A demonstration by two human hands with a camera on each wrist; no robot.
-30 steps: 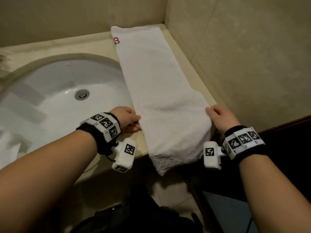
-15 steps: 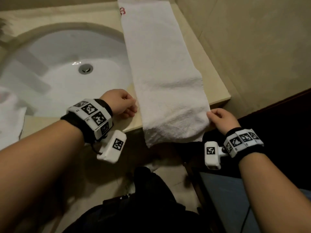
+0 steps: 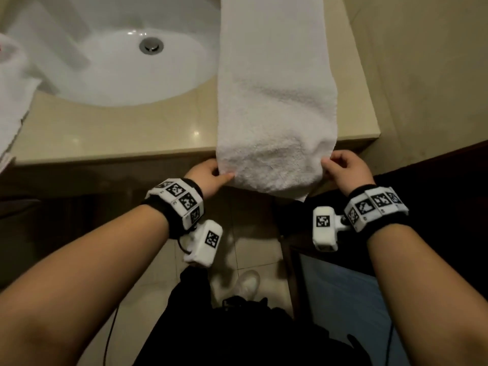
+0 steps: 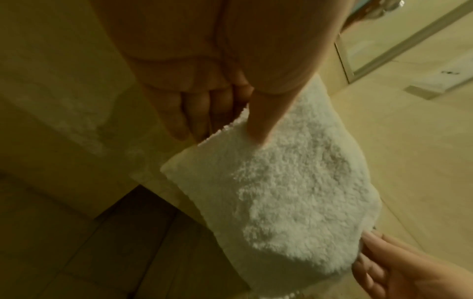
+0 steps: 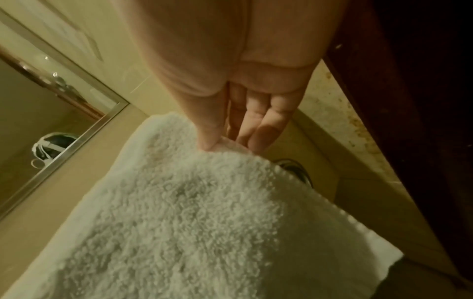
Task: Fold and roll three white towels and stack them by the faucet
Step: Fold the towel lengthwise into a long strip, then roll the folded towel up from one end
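A long white towel (image 3: 274, 83), folded into a narrow strip, lies along the beige counter (image 3: 126, 133) right of the sink, and its near end hangs over the front edge. My left hand (image 3: 211, 171) pinches the left side of that hanging end, thumb on top (image 4: 258, 125) of the towel (image 4: 294, 192). My right hand (image 3: 340, 169) pinches the right side, thumb pressed into the towel (image 5: 192, 212). Both hands sit just below the counter edge. The faucet is out of view.
The white sink basin (image 3: 126, 64) with its metal drain (image 3: 151, 45) lies left of the towel. Another white towel (image 3: 12, 96) drapes over the counter's far left. A tiled wall (image 3: 422, 62) bounds the counter on the right. Dark clothing and floor tiles lie below.
Both hands have moved down from the counter top to the towel's hanging end and taken hold of its two sides. The head view has tilted downward.
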